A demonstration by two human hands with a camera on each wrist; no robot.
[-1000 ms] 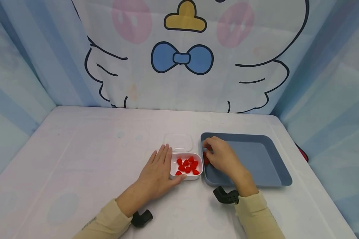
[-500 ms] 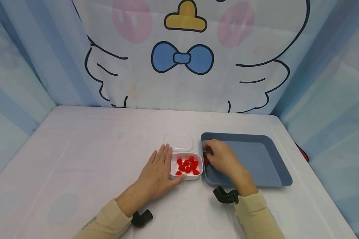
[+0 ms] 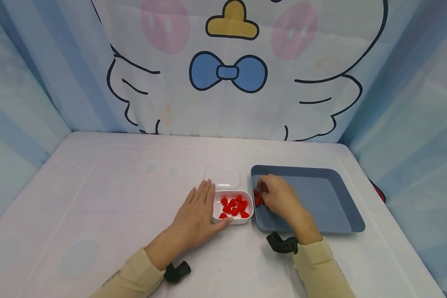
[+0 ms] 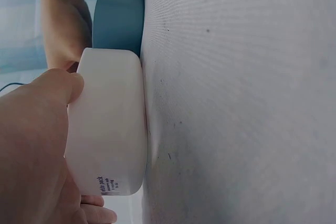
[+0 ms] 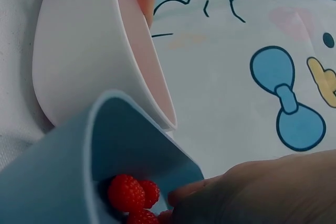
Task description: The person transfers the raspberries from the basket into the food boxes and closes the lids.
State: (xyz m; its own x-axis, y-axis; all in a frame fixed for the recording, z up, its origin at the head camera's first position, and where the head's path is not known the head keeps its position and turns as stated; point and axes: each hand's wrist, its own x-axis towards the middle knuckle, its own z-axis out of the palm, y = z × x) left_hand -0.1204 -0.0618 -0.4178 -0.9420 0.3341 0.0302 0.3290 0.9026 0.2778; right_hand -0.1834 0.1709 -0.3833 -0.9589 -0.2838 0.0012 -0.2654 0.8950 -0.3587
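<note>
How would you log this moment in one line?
left grip: touching white box | right grip: at red berries in blue-gray tray, hold unclear | clear lid: off, beyond box

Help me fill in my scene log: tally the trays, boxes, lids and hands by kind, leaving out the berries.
Tray: 1
Box: 1
Lid: 1
Hands: 2 (left hand, right hand)
Total: 5
</note>
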